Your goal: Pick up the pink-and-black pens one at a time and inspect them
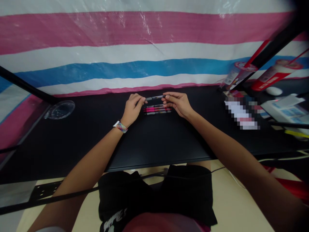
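Note:
A dark pen with a clear barrel (155, 97) is held level between both hands above the black table (154, 138). The fingertips of my left hand (134, 107) pinch its left end, and those of my right hand (178, 103) pinch its right end. Just below it, several pens lie side by side on the table, among them a pink one (156, 110) and a grey one (158, 112) nearest me. The lower fingers of my right hand are close to the right ends of these pens. A colourful band is round my left wrist.
A clear round plastic lid (61, 109) lies at the left. On the right stand two drink cups with straws (238, 75) (275, 75), a white mouse (274, 91) and papers. Black frame bars rise at both sides, before a striped sheet (145, 69).

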Available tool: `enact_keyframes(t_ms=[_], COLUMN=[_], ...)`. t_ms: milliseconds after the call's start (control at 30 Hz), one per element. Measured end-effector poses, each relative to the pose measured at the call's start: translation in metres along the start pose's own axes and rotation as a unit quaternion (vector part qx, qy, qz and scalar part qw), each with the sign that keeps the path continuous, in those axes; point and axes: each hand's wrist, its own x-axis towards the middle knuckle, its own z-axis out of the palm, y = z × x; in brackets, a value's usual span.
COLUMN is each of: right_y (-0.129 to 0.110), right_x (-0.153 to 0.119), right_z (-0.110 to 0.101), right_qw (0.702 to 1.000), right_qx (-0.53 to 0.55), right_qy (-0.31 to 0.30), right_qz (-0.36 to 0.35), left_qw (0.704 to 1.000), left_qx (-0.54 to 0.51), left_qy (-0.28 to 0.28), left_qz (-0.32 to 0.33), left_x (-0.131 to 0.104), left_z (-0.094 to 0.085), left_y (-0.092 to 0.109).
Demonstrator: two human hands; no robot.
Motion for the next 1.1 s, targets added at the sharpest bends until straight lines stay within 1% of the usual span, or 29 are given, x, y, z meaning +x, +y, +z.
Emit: enact_keyframes(t_ms=[167,333,500,567,733,833,933,1100], right_y=[-0.001,-0.002,-0.009,-0.011,-0.005,-0.003,-0.008,-0.013], right_x=[0.001,0.002,0.002,0.002,0.004,0.003,0.001,0.000], right_z=[-0.001,-0.001,-0.006,-0.007,-0.008,-0.006,-0.004,-0.004], right_qw=[1.000,0.999,0.989,0.986,0.989,0.993,0.994,0.991], right_qx=[-0.001,0.008,0.071,0.081,0.093,0.073,0.056,0.084], right_qy=[0.017,0.012,-0.060,-0.075,-0.052,-0.039,-0.042,-0.048], right_qz=[0.002,0.030,0.113,0.127,0.101,0.085,0.089,0.089], left_qw=[0.999,0.999,0.999,0.998,0.998,0.998,0.999,0.998], left_qx=[-0.027,-0.014,-0.021,-0.031,-0.043,-0.038,-0.031,-0.036], left_qy=[0.027,0.028,0.039,0.041,0.043,0.040,0.038,0.033], left_qz=[-0.013,-0.015,-0.025,-0.022,-0.003,-0.005,-0.018,-0.029], left_x=[-0.001,-0.002,-0.002,-0.002,-0.003,-0.003,-0.003,-0.003], left_z=[0.001,0.002,0.002,0.002,0.003,0.004,0.004,0.003], left_y=[0.001,0.003,0.005,0.005,0.007,0.008,0.008,0.007])
